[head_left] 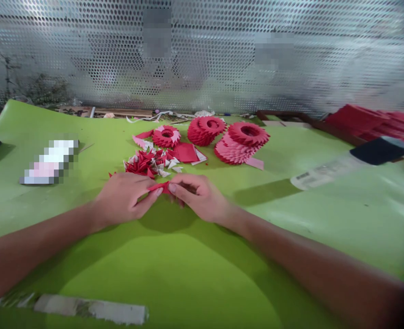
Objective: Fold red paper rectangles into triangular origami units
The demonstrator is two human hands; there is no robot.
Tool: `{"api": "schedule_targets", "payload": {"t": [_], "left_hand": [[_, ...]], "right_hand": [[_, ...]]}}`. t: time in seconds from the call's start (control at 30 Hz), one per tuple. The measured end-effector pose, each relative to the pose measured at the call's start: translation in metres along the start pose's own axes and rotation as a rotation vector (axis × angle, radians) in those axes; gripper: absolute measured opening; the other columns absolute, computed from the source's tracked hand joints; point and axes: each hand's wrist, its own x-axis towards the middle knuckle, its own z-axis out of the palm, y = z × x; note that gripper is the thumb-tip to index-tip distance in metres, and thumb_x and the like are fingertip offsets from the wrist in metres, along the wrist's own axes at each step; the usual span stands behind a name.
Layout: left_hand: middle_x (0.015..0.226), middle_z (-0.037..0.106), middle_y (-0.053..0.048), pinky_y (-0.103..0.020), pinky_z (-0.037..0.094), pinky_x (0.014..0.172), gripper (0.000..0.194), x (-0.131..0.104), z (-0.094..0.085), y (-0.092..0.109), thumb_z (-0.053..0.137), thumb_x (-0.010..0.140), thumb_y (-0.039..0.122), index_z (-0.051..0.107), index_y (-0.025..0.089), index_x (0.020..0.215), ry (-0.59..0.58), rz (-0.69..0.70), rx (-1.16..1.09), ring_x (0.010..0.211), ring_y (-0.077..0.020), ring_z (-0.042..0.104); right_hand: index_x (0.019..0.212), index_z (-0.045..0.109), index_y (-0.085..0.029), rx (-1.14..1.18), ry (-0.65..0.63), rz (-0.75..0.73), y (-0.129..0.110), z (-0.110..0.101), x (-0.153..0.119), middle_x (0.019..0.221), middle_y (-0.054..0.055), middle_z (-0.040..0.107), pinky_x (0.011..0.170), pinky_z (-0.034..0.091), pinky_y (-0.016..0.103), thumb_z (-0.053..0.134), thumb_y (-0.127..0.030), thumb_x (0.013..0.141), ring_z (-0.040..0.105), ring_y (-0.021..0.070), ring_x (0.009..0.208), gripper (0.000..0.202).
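Between my two hands a small piece of red paper is held a little above the green table. My left hand pinches its left end with thumb and forefinger. My right hand has thumb and fingertips closed on the other end. Just beyond my hands lies a pile of folded red and white paper pieces. Next to the pile rests a flat stack of red paper. Behind are a small red and pink paper ring, a red stacked paper ring and a taller red and pink one.
A blurred-out phone-like object lies at the left. On the right is a clear bottle with a dark cap, and behind it stacked red paper. A whitish strip lies at the near edge. A perforated metal wall stands behind.
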Motion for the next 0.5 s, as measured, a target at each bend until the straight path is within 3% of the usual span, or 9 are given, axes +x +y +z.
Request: {"api": "schedule_targets", "payload": {"t": [0.13,0.27,0.37,0.5], "left_hand": [[0.082,0.080,-0.001,-0.023,0.050,0.057,0.032,-0.0014,-0.0004,-0.0009,0.047,0.105,0.033,0.075,0.022,0.112,0.090,0.006,0.070,0.061,-0.0132,0.070],[0.089,0.081,-0.001,-0.021,0.058,0.063,0.020,0.0008,-0.0024,0.0005,0.059,0.100,0.028,0.077,0.024,0.108,0.195,0.087,-0.124,0.070,-0.0119,0.074],[0.093,0.081,-0.004,-0.023,0.061,0.069,0.016,0.0043,-0.0060,0.0045,0.063,0.097,0.024,0.078,0.021,0.101,0.141,0.059,-0.346,0.078,-0.0134,0.075],[0.083,0.078,-0.005,-0.022,0.057,0.058,0.015,0.0083,-0.0091,0.0089,0.062,0.095,0.024,0.076,0.017,0.092,0.069,-0.150,-0.507,0.066,-0.0127,0.070]], "right_hand": [[0.080,0.062,-0.017,-0.019,0.055,0.024,0.0015,-0.0004,-0.0001,0.072,0.001,0.061,0.052,0.039,0.023,0.054,-0.042,0.099,0.052,0.0102,0.056,0.032],[0.081,0.063,-0.017,-0.027,0.074,0.019,0.0035,-0.0010,0.0005,0.072,0.000,0.061,0.050,0.036,0.023,0.055,-0.041,0.098,0.050,0.0100,0.055,0.031],[0.081,0.064,-0.017,-0.042,0.074,0.008,0.0014,-0.0014,0.0011,0.070,0.000,0.059,0.051,0.036,0.023,0.057,-0.043,0.097,0.049,0.0099,0.055,0.031],[0.081,0.066,-0.017,-0.001,0.055,0.018,0.0011,-0.0010,0.0014,0.069,0.000,0.059,0.050,0.036,0.023,0.059,-0.050,0.095,0.049,0.0103,0.055,0.036]]}}
